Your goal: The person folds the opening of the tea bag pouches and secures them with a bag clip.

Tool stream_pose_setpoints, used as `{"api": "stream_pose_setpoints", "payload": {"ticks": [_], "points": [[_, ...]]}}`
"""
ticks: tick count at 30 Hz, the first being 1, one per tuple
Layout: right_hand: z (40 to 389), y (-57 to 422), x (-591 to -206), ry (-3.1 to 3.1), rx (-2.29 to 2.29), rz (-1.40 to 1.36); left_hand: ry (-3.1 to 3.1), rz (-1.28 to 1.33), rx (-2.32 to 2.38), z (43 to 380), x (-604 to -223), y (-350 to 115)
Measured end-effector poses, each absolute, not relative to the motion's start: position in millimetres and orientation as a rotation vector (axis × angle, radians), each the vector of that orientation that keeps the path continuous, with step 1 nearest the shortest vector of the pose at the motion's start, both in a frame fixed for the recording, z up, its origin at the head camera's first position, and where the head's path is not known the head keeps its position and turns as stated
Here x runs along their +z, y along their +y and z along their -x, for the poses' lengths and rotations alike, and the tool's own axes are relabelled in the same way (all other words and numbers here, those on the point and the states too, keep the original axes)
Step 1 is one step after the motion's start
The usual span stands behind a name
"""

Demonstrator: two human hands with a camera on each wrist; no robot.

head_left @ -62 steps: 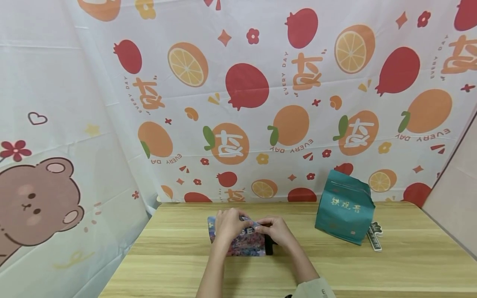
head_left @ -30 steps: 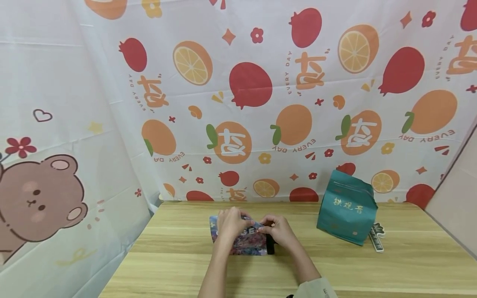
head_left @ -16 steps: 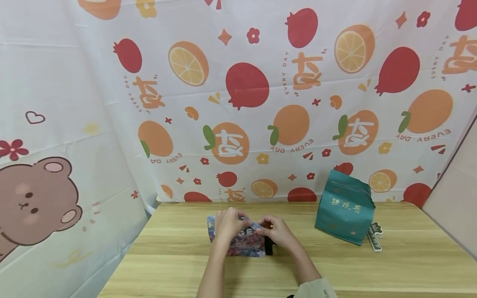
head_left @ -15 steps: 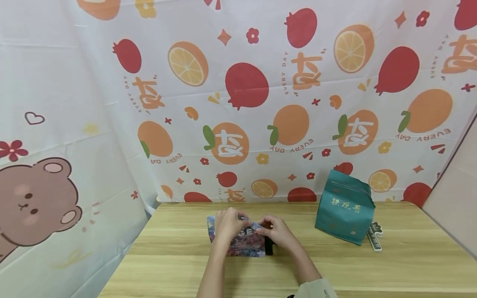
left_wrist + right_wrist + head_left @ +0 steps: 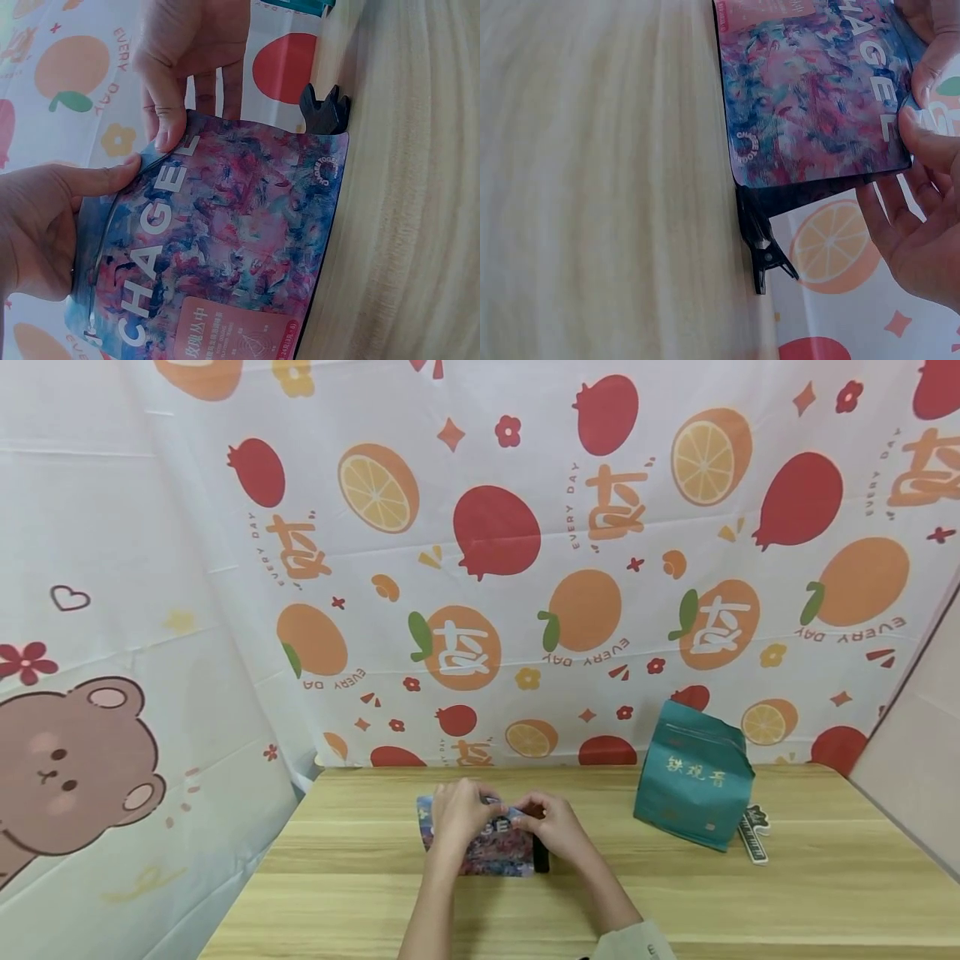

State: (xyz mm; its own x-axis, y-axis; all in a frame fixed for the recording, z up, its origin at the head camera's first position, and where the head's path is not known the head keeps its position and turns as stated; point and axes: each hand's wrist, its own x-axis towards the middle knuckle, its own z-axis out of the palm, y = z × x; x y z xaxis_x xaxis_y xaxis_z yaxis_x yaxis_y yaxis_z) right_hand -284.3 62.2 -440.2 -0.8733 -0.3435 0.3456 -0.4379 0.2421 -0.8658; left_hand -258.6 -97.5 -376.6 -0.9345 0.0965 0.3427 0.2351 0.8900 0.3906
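A purple, pink and blue pouch [image 5: 225, 210] lettered CHAGEE stands upright on the table, its printed front toward me. My left hand [image 5: 462, 814] pinches the upper edge near the middle, thumb on the front and the other fingers behind. Beside it, toward the upper right corner, my right hand [image 5: 555, 827] pinches the same edge, thumb in front and fingers spread behind. The two thumbs nearly meet in the left wrist view. By the pouch's lower right corner lies a black spring clip [image 5: 765, 251], partly hidden by the pouch in the head view.
A teal bag [image 5: 693, 785] with gold characters stands to the right. Behind its right side lies a small flat white and dark green piece [image 5: 753, 839] with a keyboard-like pattern. A fruit-printed cloth [image 5: 630, 552] hangs along the back edge of the wooden table [image 5: 337, 893].
Both hands stay on the pouch's upper edge. The right hand's fingers shift slightly along it, and the pouch front tilts a little. The teal bag has not moved.
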Motion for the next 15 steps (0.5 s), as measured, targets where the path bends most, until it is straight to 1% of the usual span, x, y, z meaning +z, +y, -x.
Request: {"api": "stream_pose_setpoints", "payload": {"ticks": [8,15], "points": [[285.2,61.1,-441.8,-2.344,1.77,-0.703,-2.746,0.212,-0.597,256.1,-376.3,-94.9],[286.3,59.3,-443.0,-2.305,1.794,-0.707,-2.756,0.194,-0.612,255.0,-375.5,-95.4]]}}
